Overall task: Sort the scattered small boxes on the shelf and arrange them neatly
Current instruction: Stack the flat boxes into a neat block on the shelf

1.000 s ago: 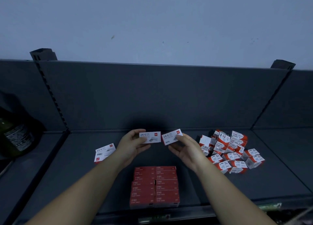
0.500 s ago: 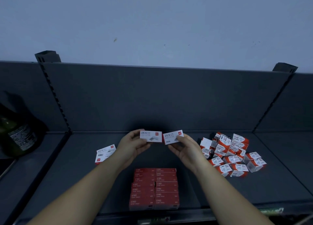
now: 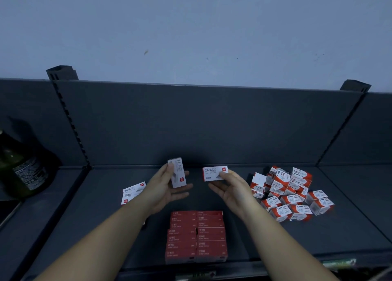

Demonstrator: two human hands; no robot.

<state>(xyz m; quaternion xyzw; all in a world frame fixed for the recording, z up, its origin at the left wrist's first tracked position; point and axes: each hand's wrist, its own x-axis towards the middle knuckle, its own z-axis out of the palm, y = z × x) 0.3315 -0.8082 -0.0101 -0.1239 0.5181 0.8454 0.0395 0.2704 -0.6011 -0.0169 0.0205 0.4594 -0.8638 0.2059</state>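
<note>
Sorting in progress, partly done. Near the front edge of the shelf (image 3: 286, 244), a block of red boxes (image 3: 196, 236) already lies in two tidy columns with edges touching. Left of centre, two white boxes (image 3: 133, 192) lie together, one overlapping the other and not squared up. To the right, a heap of red-and-white boxes (image 3: 290, 192) is jumbled and tilted every way; it appears to be the largest share of the work left.

Over the middle of the shelf, the left hand (image 3: 167, 189) grips a white box (image 3: 177, 172) stood on end and slightly tilted, thumb and fingers curled round its sides. The right hand (image 3: 233, 188) pinches a second white box (image 3: 215, 173), held level with its label facing the camera. The two held boxes are apart and neither touches the shelf; they probably belong with the white pair at the left.

Surface: a flat, dark grey shelf with a dark back panel (image 3: 212, 124) and slotted uprights (image 3: 70, 128) at either end. Room: a plain pale wall (image 3: 191, 26) above, in dim light. A dark bottle (image 3: 23, 164) stands on the neighbouring shelf at the far left.
</note>
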